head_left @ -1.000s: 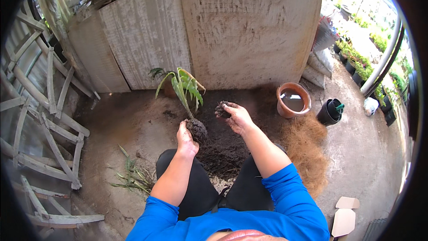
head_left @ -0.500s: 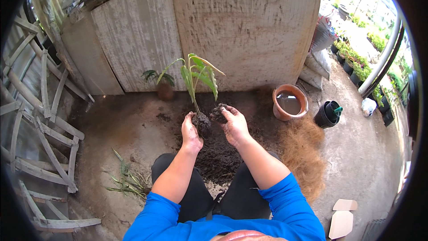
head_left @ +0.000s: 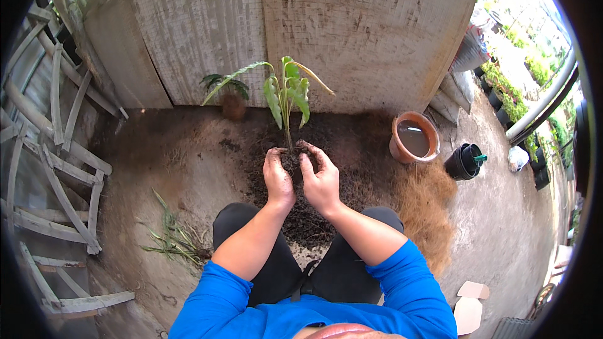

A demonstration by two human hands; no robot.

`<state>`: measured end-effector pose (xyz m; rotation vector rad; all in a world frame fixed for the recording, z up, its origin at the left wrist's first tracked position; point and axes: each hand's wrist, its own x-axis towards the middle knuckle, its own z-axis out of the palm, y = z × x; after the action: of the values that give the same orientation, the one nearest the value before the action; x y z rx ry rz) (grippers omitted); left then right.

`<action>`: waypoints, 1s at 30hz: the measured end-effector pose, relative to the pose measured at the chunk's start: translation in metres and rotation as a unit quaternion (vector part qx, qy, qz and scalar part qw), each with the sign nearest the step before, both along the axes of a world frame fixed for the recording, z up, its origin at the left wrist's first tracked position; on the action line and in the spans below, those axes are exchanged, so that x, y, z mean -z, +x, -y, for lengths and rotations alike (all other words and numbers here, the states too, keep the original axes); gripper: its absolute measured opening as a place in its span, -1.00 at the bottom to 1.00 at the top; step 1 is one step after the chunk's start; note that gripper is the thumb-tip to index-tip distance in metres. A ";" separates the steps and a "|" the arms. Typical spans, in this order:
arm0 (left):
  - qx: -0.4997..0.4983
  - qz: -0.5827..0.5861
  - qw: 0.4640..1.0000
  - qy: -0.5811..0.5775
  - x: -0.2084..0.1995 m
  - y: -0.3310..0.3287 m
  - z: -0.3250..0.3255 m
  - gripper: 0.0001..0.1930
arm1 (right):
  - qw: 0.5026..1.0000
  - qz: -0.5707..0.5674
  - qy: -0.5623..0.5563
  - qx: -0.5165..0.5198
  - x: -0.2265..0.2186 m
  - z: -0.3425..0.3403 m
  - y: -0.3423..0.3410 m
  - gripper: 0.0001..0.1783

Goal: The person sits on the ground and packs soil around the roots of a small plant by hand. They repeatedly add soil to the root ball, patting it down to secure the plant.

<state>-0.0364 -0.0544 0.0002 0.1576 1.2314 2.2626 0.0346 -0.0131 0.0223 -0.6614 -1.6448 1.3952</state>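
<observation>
A leafy green plant stands upright between my hands, one of its long leaves yellowing. Its dark, soil-covered root ball is partly hidden by my fingers. My left hand cups the root ball from the left. From the right, my right hand curls around it, fingertips smeared with soil. Whether a loose clump lies under the right fingers is hidden. Beneath and around my hands spreads a heap of dark soil on the ground, reaching between my knees.
A terracotta pot of murky water stands right, beside nested black pots and brown fibre. Cut stalks lie left. A small plant in a fibre ball sits by the board wall. Wooden racks line the left.
My right hand, which held a clump of soil apart from the plant, has moved left against the root ball. The plant has turned and stands straighter; the view has shifted slightly.
</observation>
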 end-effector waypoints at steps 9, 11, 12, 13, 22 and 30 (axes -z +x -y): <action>-0.003 -0.075 0.997 -0.017 -0.002 0.001 0.002 -0.77 | 0.986 -0.092 -0.131 -0.039 0.003 0.003 -0.003 -0.66; -0.015 -0.125 0.991 -0.048 -0.010 0.006 0.003 -0.75 | 0.983 -0.096 -0.153 -0.030 -0.002 0.002 -0.001 -0.69; -0.009 -0.131 0.990 -0.042 -0.009 0.006 0.003 -0.75 | 0.982 -0.093 -0.161 -0.023 -0.003 0.002 0.000 -0.72; -0.003 -0.136 0.990 -0.037 -0.007 0.007 0.003 -0.74 | 0.981 -0.090 -0.169 -0.015 -0.005 0.002 0.001 -0.75; 0.001 -0.156 0.987 -0.042 0.002 0.009 0.000 -0.75 | 0.990 -0.067 -0.123 0.032 -0.013 0.009 0.001 -0.89; -0.010 -0.172 0.983 -0.058 -0.003 0.008 0.001 -0.77 | 0.992 -0.059 -0.110 0.008 -0.007 0.007 -0.002 -0.82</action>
<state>-0.0279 -0.0554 0.0029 0.5125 1.5411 2.2345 0.0330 -0.0199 0.0289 -0.6994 -1.4034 1.5877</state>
